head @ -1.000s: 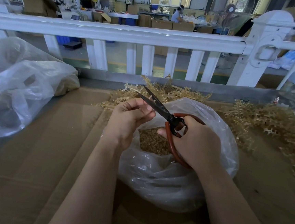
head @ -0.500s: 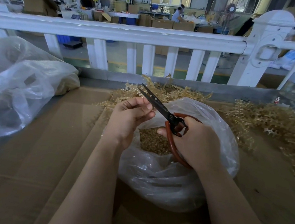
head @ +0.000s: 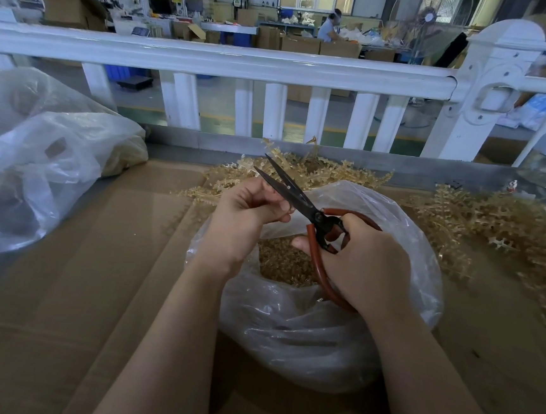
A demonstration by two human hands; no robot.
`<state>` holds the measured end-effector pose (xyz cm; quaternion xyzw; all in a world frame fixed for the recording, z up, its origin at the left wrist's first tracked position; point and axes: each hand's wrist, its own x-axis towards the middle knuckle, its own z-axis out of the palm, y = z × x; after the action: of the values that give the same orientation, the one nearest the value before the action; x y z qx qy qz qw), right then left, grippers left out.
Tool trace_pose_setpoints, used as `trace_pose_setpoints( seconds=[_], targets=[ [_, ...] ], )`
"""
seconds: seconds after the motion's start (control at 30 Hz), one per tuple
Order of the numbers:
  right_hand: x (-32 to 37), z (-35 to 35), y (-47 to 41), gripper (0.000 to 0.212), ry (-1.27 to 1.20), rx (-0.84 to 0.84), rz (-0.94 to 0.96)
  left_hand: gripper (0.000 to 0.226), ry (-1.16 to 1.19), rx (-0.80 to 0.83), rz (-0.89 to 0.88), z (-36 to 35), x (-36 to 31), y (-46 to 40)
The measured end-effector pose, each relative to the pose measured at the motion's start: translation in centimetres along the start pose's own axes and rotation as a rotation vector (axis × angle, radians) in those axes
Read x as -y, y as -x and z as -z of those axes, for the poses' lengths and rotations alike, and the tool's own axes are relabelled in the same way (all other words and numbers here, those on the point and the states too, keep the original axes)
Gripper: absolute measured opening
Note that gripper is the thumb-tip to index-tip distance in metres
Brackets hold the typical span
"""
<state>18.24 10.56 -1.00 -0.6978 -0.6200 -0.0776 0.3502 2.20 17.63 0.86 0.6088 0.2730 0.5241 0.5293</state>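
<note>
The right hand (head: 365, 264) is gripping the red-handled scissors (head: 299, 197) (blades parted, pointing toward 11 o'clock) above the plastic bag (head: 319, 343); the left hand (head: 244, 217), at their 9 o'clock, is curling its fingers, contents hidden.

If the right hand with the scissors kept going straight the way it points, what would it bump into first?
Probably the curled fingers of the left hand: the scissors in the right hand aim up-left, open blades right beside them. Beyond lies the golden sprig pile, though depth is unclear.
</note>
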Motion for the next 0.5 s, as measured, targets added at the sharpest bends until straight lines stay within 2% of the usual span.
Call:
trace_pose_setpoints(
  seconds=[0.23,0.33,0.4,0.5],
  targets=[
    [-0.16,-0.14,-0.01,0.076,0.019,-0.014,-0.005,0.010,0.062,-0.023,0.081,0.07,-0.14,0.08],
    [-0.26,-0.11,0.02,0.077,0.020,-0.030,-0.003,0.005,0.220,-0.048,0.181,0.53,-0.49,0.06],
    [-0.28,-0.13,0.00,0.075,0.016,-0.032,0.009,0.010,0.305,-0.071,0.206,0.69,-0.63,0.02],
    [-0.31,-0.19,-0.02,0.072,0.014,-0.018,0.018,0.017,0.278,-0.092,0.206,0.61,-0.64,0.14]
  ],
)
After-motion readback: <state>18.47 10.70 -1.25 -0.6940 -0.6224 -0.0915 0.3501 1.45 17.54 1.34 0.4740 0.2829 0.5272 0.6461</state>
